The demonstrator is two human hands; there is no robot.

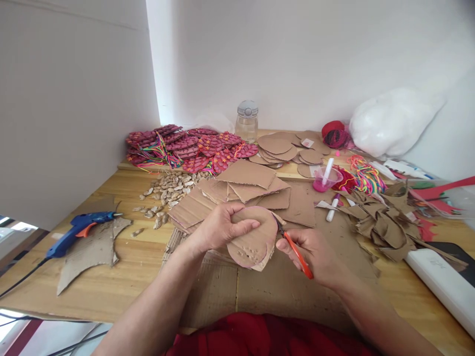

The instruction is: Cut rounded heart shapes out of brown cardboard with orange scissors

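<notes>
My left hand (226, 226) grips a piece of cardboard (256, 232) by its upper left edge, thumb on top. The piece has a rounded outline with a purple line drawn near its edge and small dents low on its face. My right hand (308, 249) is closed round orange-handled scissors (297, 249), whose blades meet the cardboard's right edge. A strip of offcut hangs along the lower right of the piece. Just beyond my hands lies a stack of cut cardboard sheets (247, 174).
A blue glue gun (81, 230) rests on scrap cardboard at the left. Pistachio-like shells (170, 190), decorated red pieces (193, 146), a bottle (247, 121) and cardboard rounds (276, 144) lie behind. Cardboard scraps (386, 222), a marker (333, 207) and a white device (441, 287) are right.
</notes>
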